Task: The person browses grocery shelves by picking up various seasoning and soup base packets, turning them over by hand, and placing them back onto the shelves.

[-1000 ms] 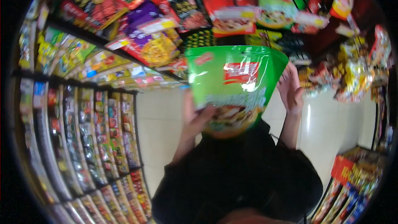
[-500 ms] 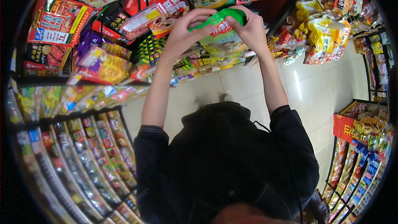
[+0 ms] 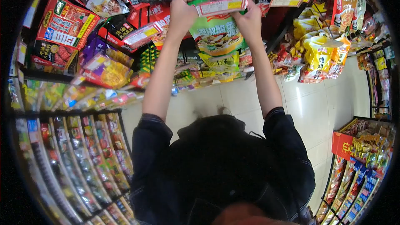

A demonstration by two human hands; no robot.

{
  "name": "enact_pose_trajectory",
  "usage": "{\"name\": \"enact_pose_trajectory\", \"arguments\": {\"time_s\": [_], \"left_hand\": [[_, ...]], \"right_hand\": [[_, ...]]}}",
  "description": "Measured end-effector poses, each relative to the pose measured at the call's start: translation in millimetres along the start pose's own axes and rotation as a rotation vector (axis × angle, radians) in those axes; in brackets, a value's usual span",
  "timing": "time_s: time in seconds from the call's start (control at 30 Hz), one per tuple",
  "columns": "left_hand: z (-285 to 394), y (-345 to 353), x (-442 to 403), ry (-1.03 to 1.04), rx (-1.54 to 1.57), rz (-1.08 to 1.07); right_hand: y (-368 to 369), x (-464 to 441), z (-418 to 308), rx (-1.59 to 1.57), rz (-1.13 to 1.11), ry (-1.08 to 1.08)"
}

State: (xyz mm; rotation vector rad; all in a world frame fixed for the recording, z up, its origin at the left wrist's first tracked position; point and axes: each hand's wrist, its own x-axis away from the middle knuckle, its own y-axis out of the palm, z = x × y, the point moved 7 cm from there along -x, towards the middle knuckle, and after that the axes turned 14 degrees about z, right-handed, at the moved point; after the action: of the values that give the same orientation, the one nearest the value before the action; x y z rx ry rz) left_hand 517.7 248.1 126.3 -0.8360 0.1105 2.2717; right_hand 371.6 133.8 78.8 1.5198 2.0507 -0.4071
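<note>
A green food packet [image 3: 218, 37] with a picture of a dish on its front hangs upright between my hands at the rack. A price tag [image 3: 221, 5] in a clear holder crosses in front of its upper part. My left hand [image 3: 184, 14] grips the packet's upper left edge, its fingers reaching over the top beside a dark hook. On the other side my right hand [image 3: 251, 18] pinches the upper right edge, the thumb in front and the fingers partly hidden by the tag. Below it hang yellow-green packets [image 3: 221, 61].
Red and black packets [image 3: 66, 23] hang on hooks at the left, with more price tags [image 3: 143, 34] sticking out. Yellow pouches [image 3: 318, 54] hang at the right. Shelves of small goods [image 3: 83, 154] stand lower left, a red display box [image 3: 343, 146] lower right. Pale floor tiles [image 3: 246, 96] lie below.
Both hands have moved the green packet up to the rack, behind the price tag. It was tilted and in front of the hooks; now it hangs straight. The view has shifted slightly.
</note>
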Motion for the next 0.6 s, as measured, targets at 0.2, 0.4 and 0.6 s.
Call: {"name": "enact_pose_trajectory", "arguments": {"time_s": [0.2,0.4,0.6], "left_hand": [[2.8,0.4,-3.5,-0.016,-0.021,-0.028],[-1.1,7.9,-5.1,-0.021,-0.054,-0.086],[-2.6,7.5,-3.2,-0.06,-0.046,-0.075]], "right_hand": [[-10.9,3.5,-21.6,0.075,0.079,-0.049],[-14.4,0.5,-8.7,0.096,0.107,-0.004],[-18.4,7.0,-8.1,0.111,0.093,0.053]]}}
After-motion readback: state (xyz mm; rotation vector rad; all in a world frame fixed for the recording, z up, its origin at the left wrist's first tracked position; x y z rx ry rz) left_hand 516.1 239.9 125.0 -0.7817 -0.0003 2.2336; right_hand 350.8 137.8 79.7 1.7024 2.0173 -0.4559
